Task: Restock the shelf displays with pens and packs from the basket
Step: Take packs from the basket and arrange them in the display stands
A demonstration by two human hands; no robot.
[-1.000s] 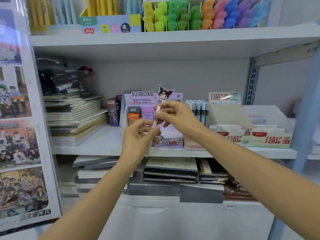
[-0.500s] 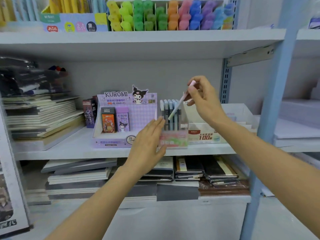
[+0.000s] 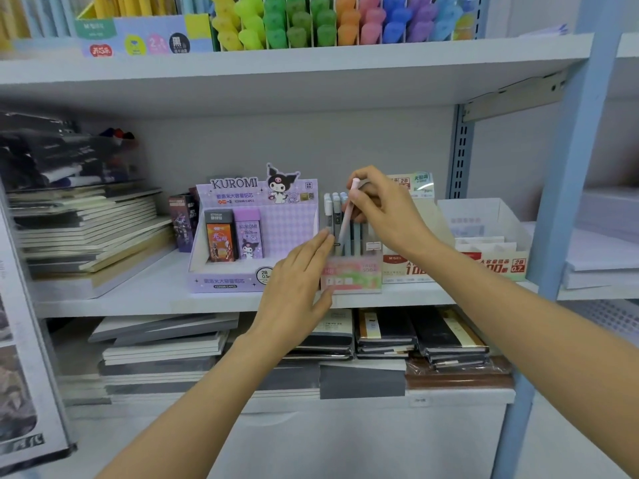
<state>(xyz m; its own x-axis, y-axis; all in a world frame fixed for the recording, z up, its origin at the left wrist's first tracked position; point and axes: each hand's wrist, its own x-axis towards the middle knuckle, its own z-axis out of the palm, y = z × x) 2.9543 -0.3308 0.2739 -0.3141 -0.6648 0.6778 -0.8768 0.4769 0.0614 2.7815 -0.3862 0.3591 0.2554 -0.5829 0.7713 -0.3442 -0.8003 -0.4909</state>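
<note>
Has lowered the pink pen (image 3: pixel 346 219) from above the display box (image 3: pixel 351 275) to tip-down among the upright pens (image 3: pixel 336 216) below the right hand (image 3: pixel 387 216), fingertips clamped near its cap. Steadies the box with the left hand (image 3: pixel 297 288), fingers straight, together. Looks nearly slotted.

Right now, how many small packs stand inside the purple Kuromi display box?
2: an orange-and-black pack on the left, a purple Kuromi pack just right of it. More may hide behind them.

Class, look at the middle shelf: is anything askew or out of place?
The pink pen, pinched in the right hand, slants across the upright pens in the pastel box; it is not yet seated.
</note>
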